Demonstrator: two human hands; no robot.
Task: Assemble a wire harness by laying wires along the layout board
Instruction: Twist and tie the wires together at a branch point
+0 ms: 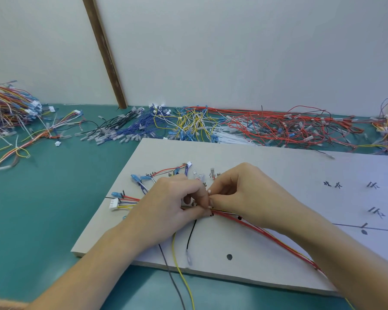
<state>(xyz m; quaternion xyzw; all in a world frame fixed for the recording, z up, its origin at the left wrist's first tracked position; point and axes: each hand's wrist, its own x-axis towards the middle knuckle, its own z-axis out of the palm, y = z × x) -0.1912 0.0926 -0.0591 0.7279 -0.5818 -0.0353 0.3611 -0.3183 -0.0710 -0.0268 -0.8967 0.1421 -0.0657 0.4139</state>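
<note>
Wire bundle of red, yellow and black strands lying across pale layout board on green table, left hand and right hand both pinching it mid-board, white connector at its left end.

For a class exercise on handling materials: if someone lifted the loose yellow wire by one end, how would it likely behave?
The yellow wire would probably hang limp: it already droops in a curve off the layout board edge onto the green table. It looks thin, so likely very light. It may snag, since it runs up under the left hand among other wires.
</note>
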